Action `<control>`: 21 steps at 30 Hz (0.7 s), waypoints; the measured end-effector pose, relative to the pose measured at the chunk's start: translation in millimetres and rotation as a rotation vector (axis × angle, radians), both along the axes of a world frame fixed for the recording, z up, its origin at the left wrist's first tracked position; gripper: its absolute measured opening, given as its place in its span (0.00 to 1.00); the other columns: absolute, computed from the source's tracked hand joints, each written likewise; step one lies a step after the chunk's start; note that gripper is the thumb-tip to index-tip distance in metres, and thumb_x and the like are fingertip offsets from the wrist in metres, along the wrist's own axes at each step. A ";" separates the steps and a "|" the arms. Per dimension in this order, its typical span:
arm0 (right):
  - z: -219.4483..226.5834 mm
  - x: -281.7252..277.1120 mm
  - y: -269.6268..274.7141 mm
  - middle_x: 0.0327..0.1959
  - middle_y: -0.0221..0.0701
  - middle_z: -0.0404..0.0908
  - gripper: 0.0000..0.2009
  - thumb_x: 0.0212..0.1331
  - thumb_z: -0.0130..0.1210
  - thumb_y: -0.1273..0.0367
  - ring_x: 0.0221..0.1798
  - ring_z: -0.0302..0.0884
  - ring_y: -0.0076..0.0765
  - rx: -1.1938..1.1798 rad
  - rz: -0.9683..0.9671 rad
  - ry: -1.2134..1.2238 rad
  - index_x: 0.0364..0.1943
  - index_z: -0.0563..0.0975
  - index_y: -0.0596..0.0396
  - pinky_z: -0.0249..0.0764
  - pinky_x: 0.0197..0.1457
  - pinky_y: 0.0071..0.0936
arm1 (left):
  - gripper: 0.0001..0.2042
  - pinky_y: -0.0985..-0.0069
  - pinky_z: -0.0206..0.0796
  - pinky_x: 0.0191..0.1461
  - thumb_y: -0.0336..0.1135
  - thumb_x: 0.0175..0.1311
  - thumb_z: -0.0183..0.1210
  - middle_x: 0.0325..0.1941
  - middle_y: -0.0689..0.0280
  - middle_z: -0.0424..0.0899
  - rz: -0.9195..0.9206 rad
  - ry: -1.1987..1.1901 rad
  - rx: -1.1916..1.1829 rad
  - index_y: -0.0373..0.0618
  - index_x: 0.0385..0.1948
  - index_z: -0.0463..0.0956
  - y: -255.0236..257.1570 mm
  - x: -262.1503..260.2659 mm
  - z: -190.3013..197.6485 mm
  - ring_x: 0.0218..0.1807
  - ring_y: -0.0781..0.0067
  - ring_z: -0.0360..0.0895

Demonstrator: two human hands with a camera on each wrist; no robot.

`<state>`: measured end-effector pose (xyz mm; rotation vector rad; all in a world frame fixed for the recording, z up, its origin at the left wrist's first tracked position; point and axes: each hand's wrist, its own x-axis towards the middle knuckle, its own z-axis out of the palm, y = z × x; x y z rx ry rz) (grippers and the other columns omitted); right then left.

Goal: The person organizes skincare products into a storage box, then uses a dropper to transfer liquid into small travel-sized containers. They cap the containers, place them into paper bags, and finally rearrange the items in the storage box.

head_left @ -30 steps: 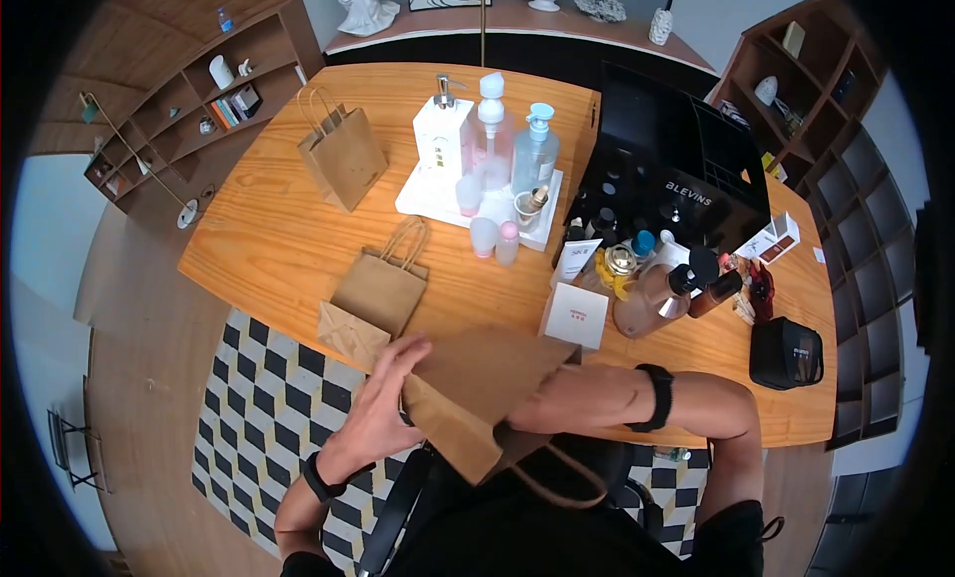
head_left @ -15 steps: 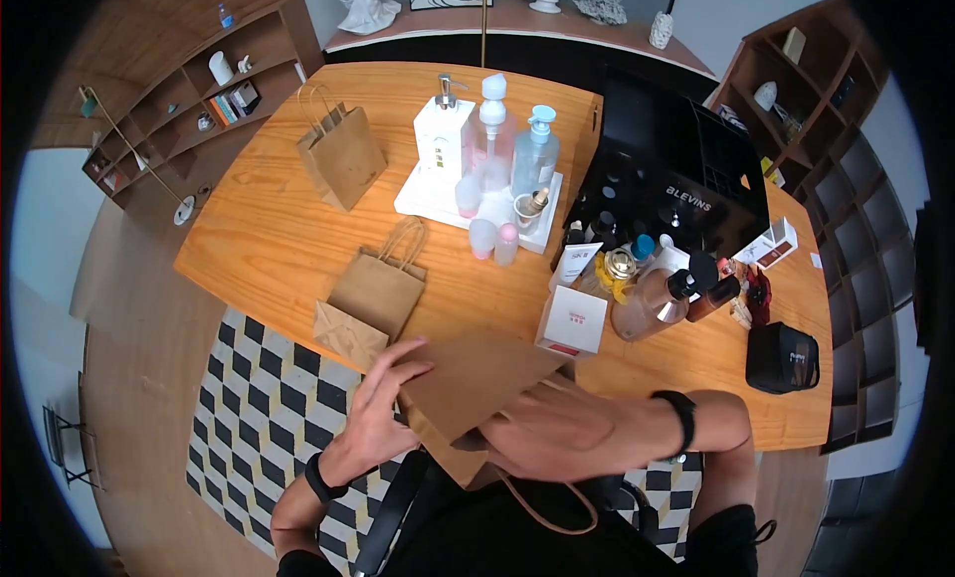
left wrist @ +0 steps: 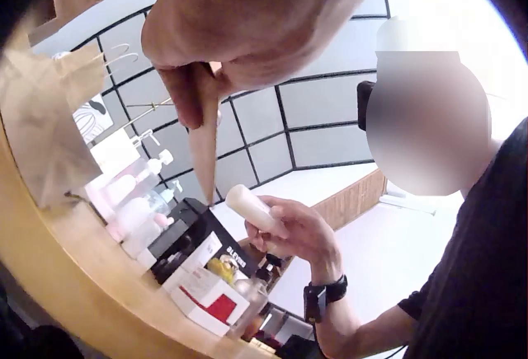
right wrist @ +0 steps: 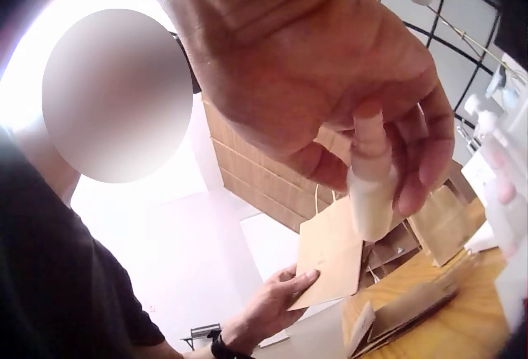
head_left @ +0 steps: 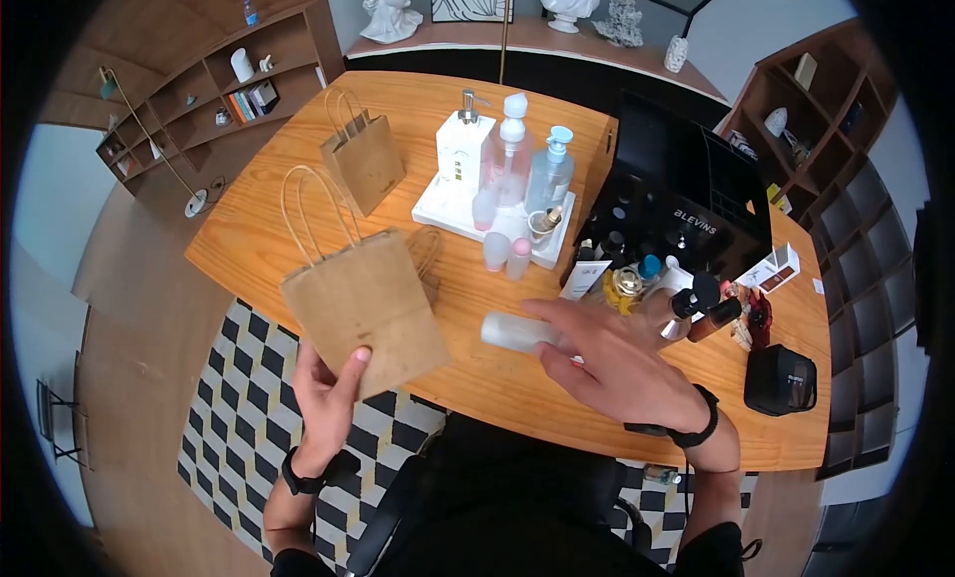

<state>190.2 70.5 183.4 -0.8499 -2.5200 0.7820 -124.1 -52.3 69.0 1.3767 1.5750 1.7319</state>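
My left hand [head_left: 326, 410] pinches the lower part of a brown paper bag [head_left: 363, 303], thumb on its front face. The bag stands upright at the table's front edge, twine handles up. My right hand [head_left: 617, 363] holds a small whitish, frosted bottle [head_left: 512, 331] over the table, right of the bag. In the right wrist view the bottle [right wrist: 371, 202] sits between thumb and fingers. Behind the held bag another paper bag [head_left: 426, 259] lies mostly hidden. A white box [left wrist: 202, 301] with a red patch shows in the left wrist view, under my right hand.
A third paper bag [head_left: 363, 164] stands at the back left. Pump bottles stand on a white tray [head_left: 438, 219], with two small bottles in front. A black case [head_left: 686, 169], several cosmetics and a black pouch [head_left: 781, 380] occupy the right side.
My right hand has come out of the paper bag and moved right, holding the whitish bottle. My left hand has turned the bag from tilted to upright and moved it left.
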 end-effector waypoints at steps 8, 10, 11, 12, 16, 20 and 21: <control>-1.9 -13.8 10.4 0.36 0.45 0.87 0.16 0.65 0.66 0.70 0.39 0.89 0.53 -0.100 -0.040 -0.117 0.54 0.80 0.61 0.82 0.43 0.41 | 0.27 0.73 0.80 0.54 0.10 0.65 0.61 0.50 0.55 0.91 0.589 0.376 0.242 0.36 0.67 0.73 18.2 -48.9 31.9 0.51 0.70 0.86; -1.3 -22.0 18.4 0.34 0.45 0.87 0.14 0.63 0.67 0.71 0.40 0.89 0.54 -0.118 -0.042 -0.163 0.50 0.82 0.62 0.82 0.44 0.41 | 0.27 0.65 0.79 0.56 0.08 0.53 0.62 0.53 0.54 0.91 0.564 1.102 0.280 0.35 0.59 0.81 20.0 -45.4 44.6 0.51 0.58 0.86; -10.2 -26.0 25.4 0.35 0.49 0.86 0.11 0.62 0.65 0.72 0.40 0.88 0.58 -0.026 -0.021 -0.107 0.45 0.81 0.64 0.82 0.45 0.46 | 0.29 0.60 0.76 0.58 0.09 0.45 0.61 0.56 0.55 0.90 0.520 1.083 0.274 0.36 0.55 0.84 27.3 -33.3 36.3 0.52 0.51 0.84; -17.2 -30.5 32.7 0.35 0.54 0.85 0.08 0.61 0.63 0.74 0.41 0.87 0.62 0.066 -0.001 -0.051 0.41 0.81 0.66 0.81 0.45 0.51 | 0.29 0.61 0.76 0.57 0.11 0.46 0.61 0.58 0.54 0.89 0.448 1.088 0.147 0.35 0.57 0.83 26.8 -20.6 25.4 0.53 0.53 0.82; -23.4 -58.1 64.7 0.36 0.47 0.88 0.11 0.57 0.67 0.75 0.42 0.87 0.59 0.265 -0.039 -0.072 0.44 0.85 0.63 0.82 0.47 0.46 | 0.24 0.57 0.75 0.59 0.32 0.60 0.69 0.60 0.47 0.85 0.169 1.238 -0.180 0.26 0.57 0.81 35.6 18.7 -32.5 0.54 0.49 0.79; -21.6 -83.2 89.7 0.40 0.49 0.88 0.13 0.56 0.66 0.77 0.48 0.87 0.59 0.352 -0.079 -0.179 0.46 0.86 0.63 0.81 0.54 0.48 | 0.29 0.53 0.72 0.66 0.41 0.63 0.71 0.65 0.45 0.80 0.115 1.148 -0.290 0.27 0.61 0.79 34.6 17.3 -53.0 0.60 0.46 0.76; -21.8 -88.3 94.0 0.42 0.49 0.87 0.13 0.56 0.65 0.77 0.50 0.86 0.59 0.347 -0.078 -0.207 0.46 0.86 0.63 0.81 0.55 0.48 | 0.31 0.49 0.69 0.69 0.44 0.63 0.72 0.69 0.44 0.76 0.063 1.054 -0.326 0.30 0.63 0.78 34.3 12.9 -55.2 0.65 0.43 0.74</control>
